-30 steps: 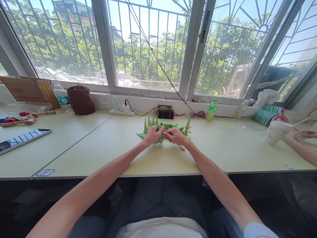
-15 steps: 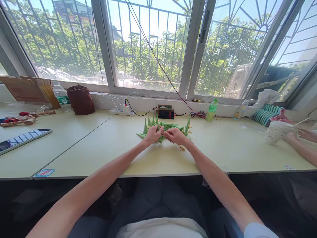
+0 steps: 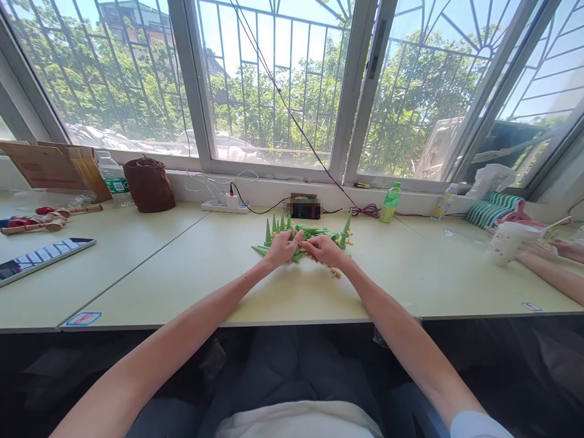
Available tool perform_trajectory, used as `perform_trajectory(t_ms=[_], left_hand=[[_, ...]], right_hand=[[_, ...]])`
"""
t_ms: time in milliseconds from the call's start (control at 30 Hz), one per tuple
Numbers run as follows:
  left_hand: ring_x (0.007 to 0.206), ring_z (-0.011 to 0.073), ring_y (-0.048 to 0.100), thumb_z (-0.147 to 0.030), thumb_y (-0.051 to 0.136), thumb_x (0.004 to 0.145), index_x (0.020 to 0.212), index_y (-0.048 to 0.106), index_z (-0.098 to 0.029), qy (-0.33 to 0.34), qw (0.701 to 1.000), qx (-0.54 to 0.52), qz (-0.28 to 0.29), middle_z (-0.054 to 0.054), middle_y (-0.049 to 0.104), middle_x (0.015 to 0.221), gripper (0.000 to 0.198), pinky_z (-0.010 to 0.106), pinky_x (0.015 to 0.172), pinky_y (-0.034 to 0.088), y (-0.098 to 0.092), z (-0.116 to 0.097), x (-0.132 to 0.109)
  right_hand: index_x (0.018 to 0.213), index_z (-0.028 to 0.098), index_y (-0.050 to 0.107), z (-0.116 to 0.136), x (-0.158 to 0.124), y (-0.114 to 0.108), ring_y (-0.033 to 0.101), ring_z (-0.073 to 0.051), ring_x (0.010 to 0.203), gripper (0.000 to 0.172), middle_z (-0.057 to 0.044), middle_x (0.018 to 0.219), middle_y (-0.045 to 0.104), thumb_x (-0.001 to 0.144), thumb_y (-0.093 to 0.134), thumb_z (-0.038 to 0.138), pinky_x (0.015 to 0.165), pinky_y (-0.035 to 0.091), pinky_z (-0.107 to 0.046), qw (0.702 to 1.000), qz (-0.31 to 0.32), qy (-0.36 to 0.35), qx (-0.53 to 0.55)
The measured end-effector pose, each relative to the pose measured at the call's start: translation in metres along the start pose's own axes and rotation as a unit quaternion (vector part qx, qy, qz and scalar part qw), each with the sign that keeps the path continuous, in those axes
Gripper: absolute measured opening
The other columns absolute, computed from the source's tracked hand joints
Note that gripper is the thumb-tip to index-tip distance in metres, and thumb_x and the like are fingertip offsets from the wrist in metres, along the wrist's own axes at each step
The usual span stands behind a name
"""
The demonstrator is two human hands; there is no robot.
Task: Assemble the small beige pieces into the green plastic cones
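Note:
My left hand (image 3: 281, 248) and my right hand (image 3: 322, 249) meet above a heap of green plastic pieces (image 3: 319, 231). The left fingers are closed around what looks like a green cone-shaped piece, mostly hidden by them. Thumb and forefinger of the right hand pinch together right beside it; what they hold is too small to make out. Several green cones (image 3: 268, 229) stand upright left of the hands. Another upright green cone (image 3: 347, 228) is to the right, with small yellow pieces on it. A small yellow piece (image 3: 336, 274) lies just below my right wrist.
Against the wall are a power strip (image 3: 225, 207), a dark box (image 3: 305, 208) and a green bottle (image 3: 390, 202). A brown bag (image 3: 149, 184) and a phone (image 3: 45, 258) are at left. Right, another person's arm (image 3: 554, 274) rests behind a white cup (image 3: 511, 243).
My hands stay almost in place, with a slight shift of the fingers; the green tip above my left fingers is less visible. The other person's arm has moved slightly left.

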State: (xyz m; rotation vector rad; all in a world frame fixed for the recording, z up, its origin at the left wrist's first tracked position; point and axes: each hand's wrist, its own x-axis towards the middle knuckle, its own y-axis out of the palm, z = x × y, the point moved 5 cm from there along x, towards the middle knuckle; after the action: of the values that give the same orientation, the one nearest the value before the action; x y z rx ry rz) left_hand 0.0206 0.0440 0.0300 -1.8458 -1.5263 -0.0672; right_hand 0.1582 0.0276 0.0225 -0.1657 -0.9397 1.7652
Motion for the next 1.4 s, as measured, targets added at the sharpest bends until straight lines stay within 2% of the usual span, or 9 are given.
perform_trajectory(t_ms=[267,467,633,1000,1167,1400], left_hand=[[0.043,0.0138,0.048,-0.057,0.041,0.089,0.065,0.056,-0.019,0.009,1.0,0.025,-0.002,-0.002,0.048,0.042,0.047,0.025,0.047,0.037,0.0,-0.005,-0.002],[0.041,0.014,0.048,-0.056,0.039,0.09,0.065,0.055,-0.019,0.004,1.0,0.03,0.005,-0.002,0.047,0.039,0.047,0.025,0.048,0.038,0.0,-0.004,-0.001],[0.039,0.0145,0.05,-0.054,0.038,0.091,0.064,0.052,-0.02,-0.004,0.999,0.029,0.02,-0.002,0.048,0.037,0.046,0.026,0.049,0.04,0.002,-0.004,-0.002],[0.033,0.014,0.046,-0.059,0.046,0.087,0.066,0.049,-0.021,-0.026,0.998,0.016,0.05,-0.003,0.05,0.038,0.043,0.028,0.046,0.039,0.004,-0.004,-0.003],[0.032,0.0132,0.046,-0.055,0.044,0.089,0.068,0.054,-0.019,-0.019,0.999,0.009,0.039,-0.003,0.049,0.037,0.043,0.026,0.044,0.038,0.004,-0.003,-0.002],[0.03,0.0122,0.046,-0.055,0.043,0.09,0.072,0.054,-0.019,-0.037,0.998,-0.043,0.014,-0.004,0.048,0.037,0.041,0.023,0.038,0.033,0.002,0.006,0.002]], right_hand=[[0.055,0.017,0.05,-0.008,0.003,0.002,0.041,-0.008,0.036,0.06,0.001,0.045,0.051,0.09,0.037,0.065,0.042,0.034,-0.022,1.0,-0.004,0.011,0.002],[0.054,0.017,0.051,-0.008,0.004,0.0,0.043,-0.008,0.038,0.059,0.0,0.045,0.052,0.091,0.039,0.062,0.047,0.037,-0.022,0.999,-0.023,0.007,-0.026],[0.054,0.017,0.05,-0.003,0.004,-0.004,0.046,-0.009,0.046,0.051,-0.001,0.049,0.056,0.092,0.046,0.051,0.051,0.036,-0.023,0.997,-0.051,-0.016,-0.06],[0.058,0.016,0.051,0.002,0.002,-0.003,0.043,-0.009,0.047,0.042,0.0,0.052,0.054,0.09,0.049,0.043,0.051,0.031,-0.023,0.996,-0.037,-0.028,-0.075],[0.06,0.016,0.054,0.002,0.003,-0.003,0.044,-0.01,0.048,0.041,0.0,0.053,0.054,0.089,0.051,0.044,0.051,0.031,-0.023,0.996,-0.05,-0.04,-0.055],[0.07,0.016,0.061,0.001,0.004,-0.004,0.046,-0.01,0.049,0.027,0.001,0.053,0.055,0.086,0.056,0.037,0.051,0.034,-0.023,0.996,-0.07,-0.044,-0.03]])
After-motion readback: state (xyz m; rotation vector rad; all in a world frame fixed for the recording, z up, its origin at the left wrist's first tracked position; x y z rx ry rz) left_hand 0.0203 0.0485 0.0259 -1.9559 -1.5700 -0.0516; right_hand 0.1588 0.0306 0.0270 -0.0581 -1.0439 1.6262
